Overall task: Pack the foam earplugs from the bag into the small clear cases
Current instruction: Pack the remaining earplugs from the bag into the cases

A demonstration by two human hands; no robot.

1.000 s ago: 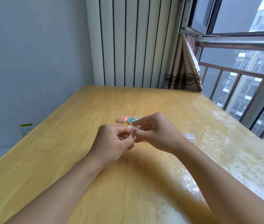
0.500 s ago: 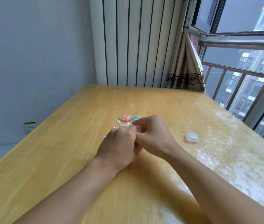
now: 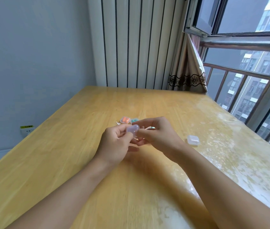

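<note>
Over the wooden table (image 3: 84,146), both hands meet: left hand (image 3: 114,146) and right hand (image 3: 155,134) each pinch a small clear case (image 3: 132,129), likely prying it open. Filled cases (image 3: 128,120) lie just beyond; a spare case (image 3: 193,140) sits to the right.

Wooden table (image 3: 64,154), light varnish, glossy towards the window side. On it: orange-filled case (image 3: 125,120), teal-filled case (image 3: 134,120) touching it; clear case (image 3: 193,140) well apart.
</note>
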